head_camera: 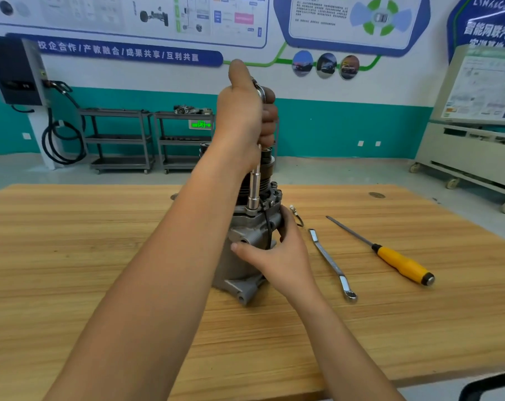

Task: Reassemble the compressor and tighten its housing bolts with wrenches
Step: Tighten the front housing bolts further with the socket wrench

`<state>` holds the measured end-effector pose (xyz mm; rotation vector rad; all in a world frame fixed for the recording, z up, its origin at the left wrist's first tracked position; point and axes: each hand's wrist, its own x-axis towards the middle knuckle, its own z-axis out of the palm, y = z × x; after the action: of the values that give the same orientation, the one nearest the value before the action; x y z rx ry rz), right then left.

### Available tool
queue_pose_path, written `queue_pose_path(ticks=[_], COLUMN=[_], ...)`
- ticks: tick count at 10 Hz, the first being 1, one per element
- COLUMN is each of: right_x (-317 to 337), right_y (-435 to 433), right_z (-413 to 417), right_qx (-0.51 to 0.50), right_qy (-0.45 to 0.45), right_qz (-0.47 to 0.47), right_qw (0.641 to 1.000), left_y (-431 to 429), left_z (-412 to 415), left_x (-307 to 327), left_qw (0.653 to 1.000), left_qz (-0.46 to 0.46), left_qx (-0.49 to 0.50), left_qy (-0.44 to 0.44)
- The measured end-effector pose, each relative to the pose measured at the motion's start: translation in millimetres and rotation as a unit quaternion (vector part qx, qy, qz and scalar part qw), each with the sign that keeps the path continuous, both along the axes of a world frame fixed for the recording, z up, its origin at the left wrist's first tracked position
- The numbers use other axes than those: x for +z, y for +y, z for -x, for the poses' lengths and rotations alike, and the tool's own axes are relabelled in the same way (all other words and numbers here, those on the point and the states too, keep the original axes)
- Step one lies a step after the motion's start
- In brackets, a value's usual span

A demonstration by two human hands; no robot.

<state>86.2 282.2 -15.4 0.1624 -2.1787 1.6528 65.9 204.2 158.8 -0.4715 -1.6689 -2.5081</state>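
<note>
Compressor (250, 244) stands upright on the surface (101, 256). Left hand (247, 117) grips a socket wrench (254, 186) standing straight up on a top bolt. Right hand (280, 253) wraps the housing, steadying it.

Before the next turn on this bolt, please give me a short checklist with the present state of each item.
1. Socket wrench upright, its socket on a housing bolt: ok.
2. Left hand closed around the wrench handle: ok.
3. Right hand steadies the compressor: ok.
4. Compressor stands upright on the table: ok.
5. Socket fully seated on the bolt head: cannot tell.
6. Ring spanner and screwdriver lie apart from the hands: ok.
</note>
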Motion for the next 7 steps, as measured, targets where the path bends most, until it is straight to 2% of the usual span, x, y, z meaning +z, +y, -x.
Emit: queue_pose_path(ticks=[1, 2, 3, 4, 5, 6, 7], right_x=[0.5, 2.3, 4.0, 4.7, 5.6, 6.5, 6.4], right_y=[0.2, 1.9, 2.5, 2.6, 1.1, -0.6, -1.6], right_z=[-0.5, -1.7, -1.7, -2.9, -3.6, -5.5, -5.4], right_qx=[0.005, 0.004, 0.012, 0.016, 0.018, 0.021, 0.018], right_qy=[0.002, 0.007, 0.011, 0.016, 0.020, 0.021, 0.027], right_qz=[-0.001, -0.015, -0.021, -0.025, -0.018, -0.010, -0.011], right_qw=[1.000, 1.000, 1.000, 0.999, 0.999, 1.000, 0.999], left_y=[-9.9, -12.0, -15.0, -17.1, -18.1, 3.3, 16.8], left_z=[12.4, 21.7, 18.4, 11.9, 1.9, -4.7, -6.6], left_x=[6.8, 9.3, 19.3, 30.4, 25.5, 21.5, 15.9], left_qw=[0.980, 0.945, 0.946, 0.950, 0.974, 0.961, 0.984], left_qz=[0.049, 0.122, 0.189, 0.305, 0.197, 0.180, 0.133], left_qx=[-0.191, -0.299, -0.257, -0.062, 0.108, 0.207, 0.116], left_qy=[-0.037, -0.047, -0.060, -0.012, -0.005, 0.034, 0.028])
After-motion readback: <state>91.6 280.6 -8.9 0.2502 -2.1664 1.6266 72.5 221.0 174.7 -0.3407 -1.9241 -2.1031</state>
